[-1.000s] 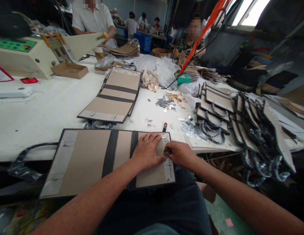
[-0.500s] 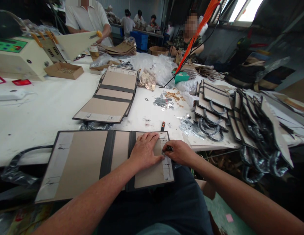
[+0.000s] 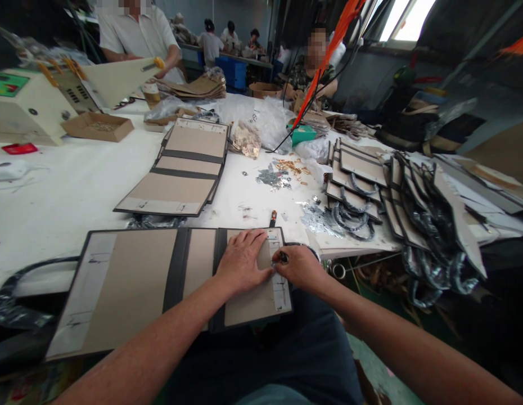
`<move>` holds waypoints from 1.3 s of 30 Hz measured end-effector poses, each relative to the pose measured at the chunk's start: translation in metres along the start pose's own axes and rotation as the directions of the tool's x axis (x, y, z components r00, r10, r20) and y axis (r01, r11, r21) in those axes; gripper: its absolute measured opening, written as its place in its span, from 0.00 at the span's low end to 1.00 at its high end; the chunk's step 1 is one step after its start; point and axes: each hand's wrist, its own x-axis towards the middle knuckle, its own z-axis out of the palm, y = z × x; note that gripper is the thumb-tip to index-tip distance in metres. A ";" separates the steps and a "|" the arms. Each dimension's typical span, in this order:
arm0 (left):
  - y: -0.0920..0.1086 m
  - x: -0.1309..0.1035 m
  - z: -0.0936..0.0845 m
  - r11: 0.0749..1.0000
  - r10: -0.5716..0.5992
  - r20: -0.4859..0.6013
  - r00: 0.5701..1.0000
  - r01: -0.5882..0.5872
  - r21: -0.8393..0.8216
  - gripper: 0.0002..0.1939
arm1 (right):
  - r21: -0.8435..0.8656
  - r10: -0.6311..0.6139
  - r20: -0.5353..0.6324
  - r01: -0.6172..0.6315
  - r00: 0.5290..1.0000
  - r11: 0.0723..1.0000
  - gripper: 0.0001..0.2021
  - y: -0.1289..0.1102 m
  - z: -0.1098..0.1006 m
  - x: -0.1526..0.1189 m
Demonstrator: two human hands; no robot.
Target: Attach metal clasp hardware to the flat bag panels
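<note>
An unfolded bag body (image 3: pixel 139 275) lies in front of me, with beige board panels, dark fold strips and whitish end strips. My left hand (image 3: pixel 242 259) rests flat on its right panel, fingers spread and thumb toward the end strip. At that strip (image 3: pixel 280 295), the fingers of my right hand (image 3: pixel 301 267) are pinched together. Something small and dark shows between them, too hidden to name. A plastic-wrapped handle (image 3: pixel 23 281) sticks out at the bag body's left end. Just beyond the right panel lies a small orange-and-black object (image 3: pixel 273 217).
More bag bodies (image 3: pixel 189 166) are stacked at the back left, and others with wrapped handles (image 3: pixel 417 208) on the right. Flat metal pieces (image 3: pixel 323 218) and gold-coloured fittings (image 3: pixel 292 167) lie scattered on the white table (image 3: pixel 76 180). A machine (image 3: pixel 25 107) stands far left; people work opposite.
The view has shifted slightly, so most things appear further left. My left hand still presses on the panel; my right fingers remain pinched at the end strip.
</note>
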 end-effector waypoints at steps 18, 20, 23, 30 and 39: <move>0.006 0.004 0.000 1.000 -0.010 -0.029 1.000 0.011 0.029 0.39 | 0.170 -0.039 0.026 0.034 0.999 0.985 0.12 0.012 -0.006 0.004; 0.006 0.005 0.001 0.999 -0.016 -0.029 0.999 0.016 0.027 0.39 | 0.178 -0.039 0.001 0.038 0.999 0.983 0.11 0.012 -0.007 0.003; 0.006 0.006 0.001 0.999 -0.025 -0.027 0.999 0.026 0.023 0.40 | 0.295 0.045 0.045 -0.057 0.998 0.954 0.08 0.014 -0.010 -0.002; 0.006 0.009 0.001 0.999 -0.031 -0.023 0.999 0.032 0.027 0.40 | 0.469 0.167 0.165 -0.226 0.972 0.854 0.05 0.032 0.003 -0.022; 0.004 0.009 0.001 0.998 -0.007 -0.001 1.000 0.007 0.057 0.42 | 0.342 0.066 -0.052 -0.045 0.996 0.939 0.05 0.022 0.010 -0.022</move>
